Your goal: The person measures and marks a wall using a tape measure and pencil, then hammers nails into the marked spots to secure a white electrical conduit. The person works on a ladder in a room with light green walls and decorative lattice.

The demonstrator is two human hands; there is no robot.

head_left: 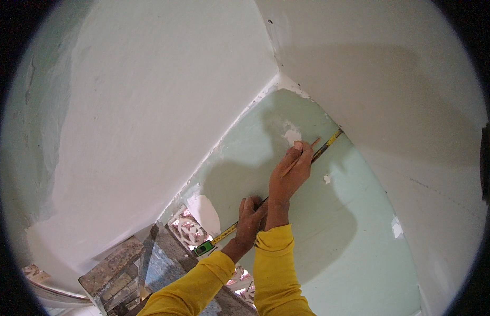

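A yellow tape measure blade (327, 144) lies diagonally across a pale green board (366, 221), its far end at the right edge. Its green-and-black case (204, 247) sits at the lower left, by a patterned opening. My left hand (251, 216) grips the blade partway along, fingers curled. Farther up, my right hand (290, 171) holds a thin pencil (316, 141) against the board beside the tape, hiding part of the blade. A white filler patch (291, 132) is just above that hand, and shadows fall on the board.
A white panel (150, 95) fills the upper left, meeting the green board along a seam. Another white surface (413, 105) curves along the right. At the lower left are a dusty plank structure (111, 260) and patterned pierced openings (186, 226). A greenish strip (32, 131) borders the far left.
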